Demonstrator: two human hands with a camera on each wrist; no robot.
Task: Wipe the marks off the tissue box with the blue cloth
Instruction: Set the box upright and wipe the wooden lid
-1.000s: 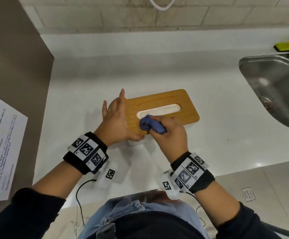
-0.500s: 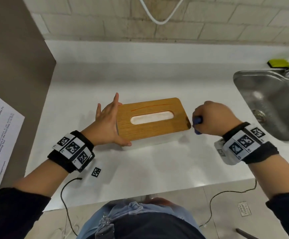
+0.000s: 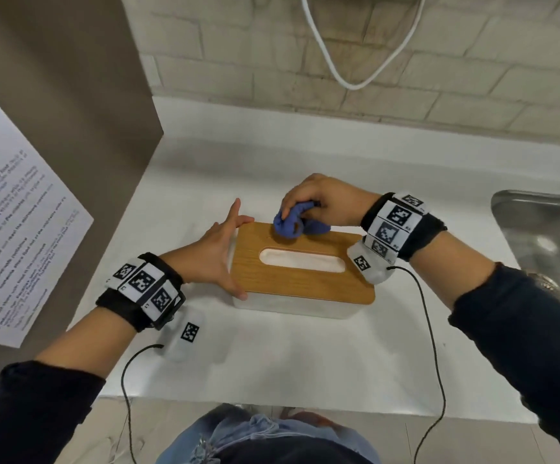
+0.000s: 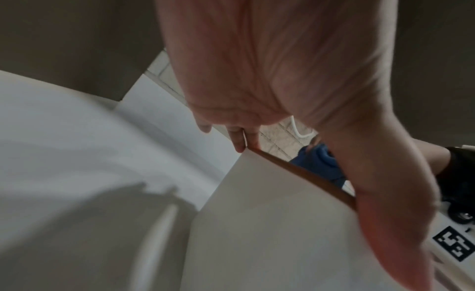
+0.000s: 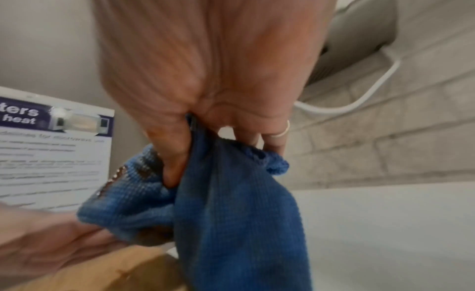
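Right hand (image 3: pixel 325 202) grips the bunched blue cloth (image 3: pixel 292 222) on the tissue box (image 3: pixel 305 283) at frame centre; left hand (image 3: pixel 215 256), fingers straight, braces its end.

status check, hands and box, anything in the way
Left hand open, bracing tissue box. Right hand grips blue cloth on lid's far edge. Nothing in the way.

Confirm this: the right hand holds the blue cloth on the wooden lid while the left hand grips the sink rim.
Wrong about the left hand: the head view shows it braced against the tissue box, not the sink. The right hand does hold the blue cloth on the lid.
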